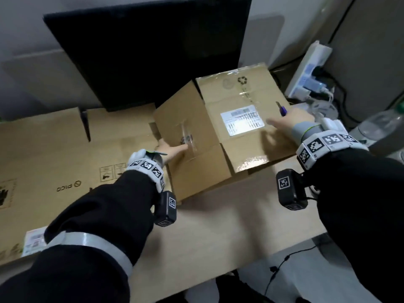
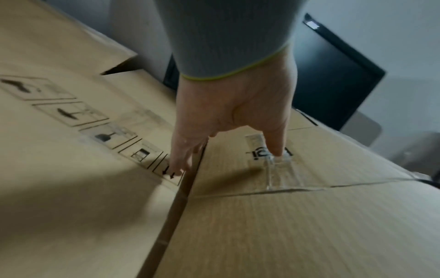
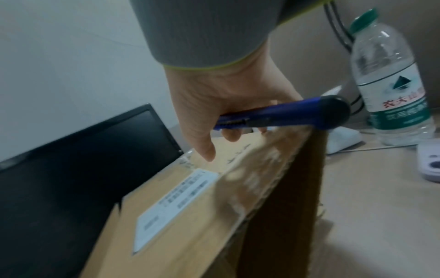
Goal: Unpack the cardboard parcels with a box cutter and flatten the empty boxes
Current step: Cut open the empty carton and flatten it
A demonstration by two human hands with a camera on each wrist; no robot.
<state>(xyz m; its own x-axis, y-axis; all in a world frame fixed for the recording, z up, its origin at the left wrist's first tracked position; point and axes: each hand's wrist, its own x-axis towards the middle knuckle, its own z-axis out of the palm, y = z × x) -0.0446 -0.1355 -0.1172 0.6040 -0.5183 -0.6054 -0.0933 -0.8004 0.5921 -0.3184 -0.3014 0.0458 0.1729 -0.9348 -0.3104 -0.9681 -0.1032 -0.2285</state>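
Cardboard dominates the scene: a sealed cardboard parcel sits tilted on the pale wooden table, its top carrying a white shipping label and strips of clear tape. The left hand lies against the parcel's left side, fingers straight and reaching into the gap beside a flattened box, with the thumb pressing on a taped seam. The right hand hovers over the parcel's right edge, its fingers curled round a blue box cutter while the thumb points out straight. Behind the parcel stands a dark monitor. To the right are a water bottle and a white power strip, both well apart from the parcel.
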